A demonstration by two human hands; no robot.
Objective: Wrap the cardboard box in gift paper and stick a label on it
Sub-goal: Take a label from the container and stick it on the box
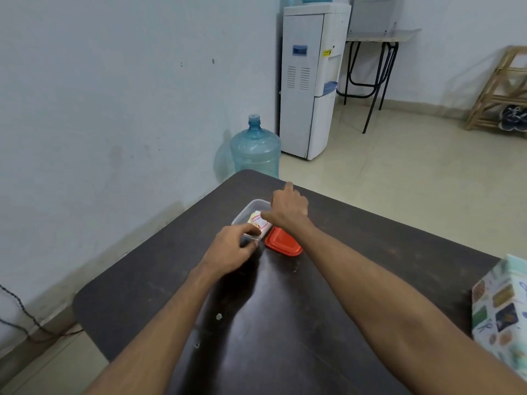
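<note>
your left hand (pixel 232 246) pinched the tub (pixel 252 201) rim at 12 o'clock, right hand (pixel 288 209) fingers over the labels (pixel 258 222) couldn't be told; wrapped box (pixel 502 306) sat off at 3 o'clock, so a carried label might've dropped.

The box (pixel 502 309) is wrapped in pale gift paper printed with small coloured pictures; its top face is mint green. It stands upright, partly cut off by the picture's edge. It sits to the right of the right forearm, nearer the person than both hands and well apart from them.

The labels (pixel 258 221) form a small white stack with red print, lying inside a clear tub (pixel 243 215). The stack lies between the left hand (pixel 231 249) and the right hand (pixel 288 208), just beside the right thumb. The left hand grips the tub's near corner.
</note>
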